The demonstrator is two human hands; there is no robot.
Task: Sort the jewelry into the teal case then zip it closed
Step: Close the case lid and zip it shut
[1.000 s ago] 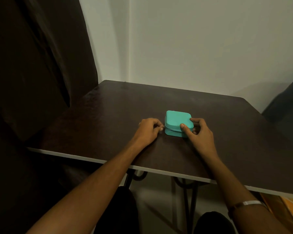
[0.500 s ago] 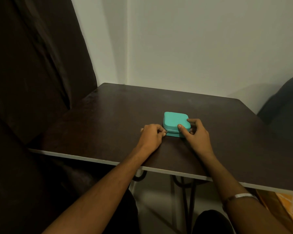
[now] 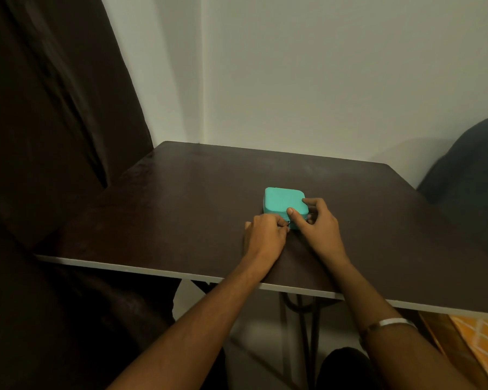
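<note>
Left hand [image 3: 265, 235] slid rightward pinching the zipper pull [image 3: 288, 224]; right hand [image 3: 317, 229] fingers grip teal case [image 3: 282, 199].

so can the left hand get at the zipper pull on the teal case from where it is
Probably yes: the left hand is already at the near left corner of the teal case, its fingers pinching the small metal zipper pull. The right hand steadies the case from the other side, not blocking it.

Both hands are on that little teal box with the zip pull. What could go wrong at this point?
The left hand pinches the small zip pull at the teal case's near edge; so tiny a tab could slip from its fingers. The right hand steadies the case only at its right corner, so a hard tug might slide or twist it on the smooth dark table. Something inside might also catch the zip; that is hidden.
</note>
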